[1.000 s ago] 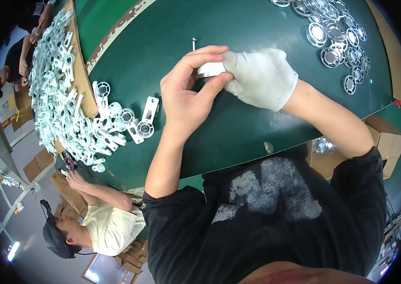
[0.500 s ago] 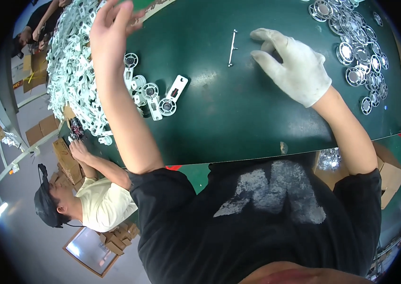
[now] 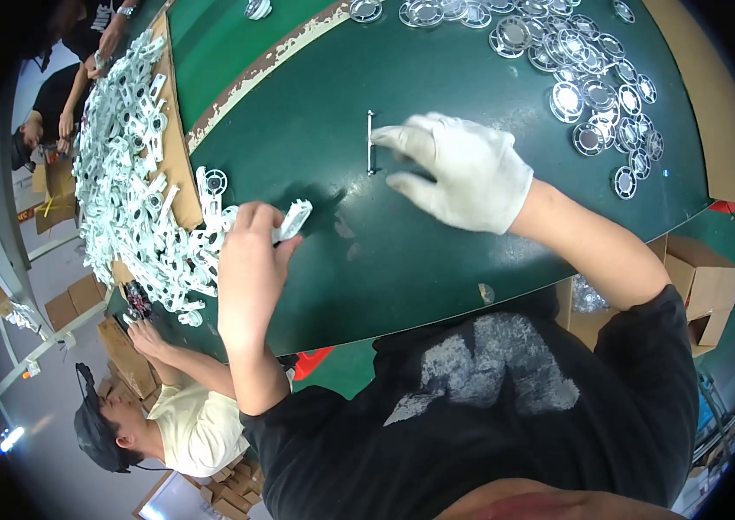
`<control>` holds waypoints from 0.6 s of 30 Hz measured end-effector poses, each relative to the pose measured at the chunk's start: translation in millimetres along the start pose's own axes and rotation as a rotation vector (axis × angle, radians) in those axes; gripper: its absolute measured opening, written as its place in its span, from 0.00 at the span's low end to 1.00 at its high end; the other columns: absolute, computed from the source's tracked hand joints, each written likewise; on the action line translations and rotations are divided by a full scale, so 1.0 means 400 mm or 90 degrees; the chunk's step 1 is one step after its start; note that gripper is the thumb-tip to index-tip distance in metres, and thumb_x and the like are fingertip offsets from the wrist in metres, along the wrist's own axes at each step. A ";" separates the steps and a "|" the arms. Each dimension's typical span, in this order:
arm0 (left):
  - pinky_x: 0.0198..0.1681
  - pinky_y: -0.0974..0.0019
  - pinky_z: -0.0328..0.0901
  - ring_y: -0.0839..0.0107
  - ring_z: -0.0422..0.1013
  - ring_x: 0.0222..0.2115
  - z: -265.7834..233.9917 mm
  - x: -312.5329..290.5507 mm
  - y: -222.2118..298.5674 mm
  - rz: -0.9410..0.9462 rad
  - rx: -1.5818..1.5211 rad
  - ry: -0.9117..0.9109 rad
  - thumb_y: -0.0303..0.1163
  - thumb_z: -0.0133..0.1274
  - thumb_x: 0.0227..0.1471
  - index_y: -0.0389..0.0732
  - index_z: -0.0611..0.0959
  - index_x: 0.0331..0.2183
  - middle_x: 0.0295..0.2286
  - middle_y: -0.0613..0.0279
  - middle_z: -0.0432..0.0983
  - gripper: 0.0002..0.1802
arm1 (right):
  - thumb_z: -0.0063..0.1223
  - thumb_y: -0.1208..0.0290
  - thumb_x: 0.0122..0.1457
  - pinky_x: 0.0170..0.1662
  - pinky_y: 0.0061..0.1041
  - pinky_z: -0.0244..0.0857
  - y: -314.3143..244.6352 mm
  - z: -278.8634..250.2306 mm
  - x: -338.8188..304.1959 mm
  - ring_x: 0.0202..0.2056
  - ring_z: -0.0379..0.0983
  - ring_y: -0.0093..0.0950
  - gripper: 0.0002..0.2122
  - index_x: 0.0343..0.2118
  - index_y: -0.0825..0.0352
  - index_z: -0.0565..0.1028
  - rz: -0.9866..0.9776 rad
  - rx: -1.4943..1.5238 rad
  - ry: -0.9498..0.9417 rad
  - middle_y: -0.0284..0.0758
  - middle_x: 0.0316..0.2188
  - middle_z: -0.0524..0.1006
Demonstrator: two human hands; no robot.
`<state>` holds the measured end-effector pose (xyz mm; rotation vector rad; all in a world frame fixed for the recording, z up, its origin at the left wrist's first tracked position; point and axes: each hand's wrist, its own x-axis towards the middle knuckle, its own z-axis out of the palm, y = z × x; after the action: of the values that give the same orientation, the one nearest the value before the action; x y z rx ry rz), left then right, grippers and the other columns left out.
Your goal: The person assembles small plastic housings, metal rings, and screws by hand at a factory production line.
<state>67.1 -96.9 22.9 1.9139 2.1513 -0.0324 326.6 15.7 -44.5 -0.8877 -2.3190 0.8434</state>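
My bare left hand is closed on a white plastic part, held edge-up just over the green table. The fingers cover part of it. Beside that hand lie similar white parts with round ring ends. My right hand, in a white glove, has its thumb and forefinger spread. A thin metal rod with small ends lies on the table at the gloved forefinger's tip; I cannot tell whether they touch.
A large heap of white parts fills the left, against a cardboard strip. Shiny round discs lie in a spread at the far right. A co-worker in a pale shirt sits at left. Open cardboard boxes stand below the table's right edge.
My left hand has come down from its raised place at the far left and now grips a white part. The gloved right hand has moved in close to the rod. The view has shifted.
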 end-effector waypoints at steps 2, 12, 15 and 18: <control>0.35 0.52 0.70 0.45 0.76 0.31 -0.038 0.033 0.058 -0.051 -0.049 -0.020 0.26 0.68 0.45 0.35 0.78 0.34 0.32 0.47 0.79 0.15 | 0.62 0.69 0.51 0.48 0.37 0.72 -0.006 0.005 0.006 0.51 0.72 0.38 0.23 0.53 0.53 0.75 -0.209 -0.100 0.122 0.32 0.48 0.73; 0.33 0.69 0.70 0.71 0.79 0.29 -0.042 0.407 0.178 0.217 -0.523 0.147 0.31 0.62 0.56 0.38 0.84 0.42 0.31 0.61 0.83 0.13 | 0.61 0.65 0.59 0.37 0.40 0.74 0.057 -0.064 0.052 0.33 0.80 0.45 0.14 0.44 0.68 0.77 0.036 -0.010 0.235 0.44 0.32 0.82; 0.45 0.64 0.73 0.65 0.78 0.41 0.014 0.544 0.142 0.393 -0.122 0.384 0.29 0.59 0.59 0.35 0.81 0.48 0.45 0.56 0.80 0.16 | 0.62 0.64 0.59 0.37 0.39 0.74 0.093 -0.064 0.057 0.32 0.81 0.44 0.16 0.46 0.68 0.77 0.013 -0.078 0.370 0.44 0.31 0.83; 0.52 0.59 0.70 0.57 0.75 0.47 0.084 0.597 0.126 0.385 -0.128 0.305 0.25 0.60 0.54 0.40 0.83 0.47 0.46 0.58 0.81 0.17 | 0.62 0.64 0.59 0.38 0.39 0.75 0.095 -0.054 0.056 0.32 0.81 0.44 0.16 0.46 0.67 0.77 0.042 -0.032 0.348 0.43 0.31 0.83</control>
<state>99.1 135.9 -51.3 2.5363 1.6178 0.7921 341.2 62.1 -51.2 -1.0664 -1.8466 0.4876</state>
